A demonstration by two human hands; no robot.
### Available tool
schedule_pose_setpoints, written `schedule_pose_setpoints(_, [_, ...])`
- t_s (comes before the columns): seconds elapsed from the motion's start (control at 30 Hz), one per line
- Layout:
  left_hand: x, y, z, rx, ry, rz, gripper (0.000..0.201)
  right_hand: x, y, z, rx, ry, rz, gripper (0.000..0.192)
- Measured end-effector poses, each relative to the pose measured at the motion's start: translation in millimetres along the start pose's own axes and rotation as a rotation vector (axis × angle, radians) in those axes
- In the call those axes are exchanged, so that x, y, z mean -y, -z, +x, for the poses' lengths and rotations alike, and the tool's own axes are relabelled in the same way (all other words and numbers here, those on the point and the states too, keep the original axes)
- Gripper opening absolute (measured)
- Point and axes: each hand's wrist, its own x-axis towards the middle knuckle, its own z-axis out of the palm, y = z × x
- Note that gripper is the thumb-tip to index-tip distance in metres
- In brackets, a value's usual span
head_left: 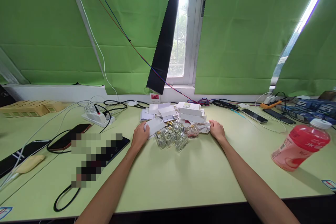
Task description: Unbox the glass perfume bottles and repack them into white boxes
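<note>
Now | left hand (140, 134), right hand (216, 129) flank glass bottles (172, 136)

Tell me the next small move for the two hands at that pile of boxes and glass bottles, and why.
Probably draw both hands inward to gather the pile. The left hand rests on a white box at the pile's left edge, and the right hand touches the white boxes at its right edge. The glass bottles lie loose between them, so closing in should bunch them together.
</note>
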Motion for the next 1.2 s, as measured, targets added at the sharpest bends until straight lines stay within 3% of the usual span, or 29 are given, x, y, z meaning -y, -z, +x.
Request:
schedule_pose_setpoints(0.23, [-1.1,1.4,1.3,-0.044,0.019,0.0,0.047,-0.8,-0.3,0.5,0.0,0.005,-0.019,0.044])
schedule_pose_setpoints(0.5, [8.2,15.7,9.1,-0.117,0.01,0.052,0.045,-9.1,8.9,7.9,-0.017,0.019,-0.091,0.048])
schedule_pose_setpoints(0.87, [24.1,3.5,10.4,0.019,-0.101,0.237,0.03,-12.3,-5.5,-4.0,0.081,-0.004,-0.241,0.052])
schedule_pose_setpoints(1.2, [21.7,4.1,10.6,0.031,-0.117,0.313,0.032,-10.2,-4.7,-1.9,0.095,-0.014,-0.261,0.052])
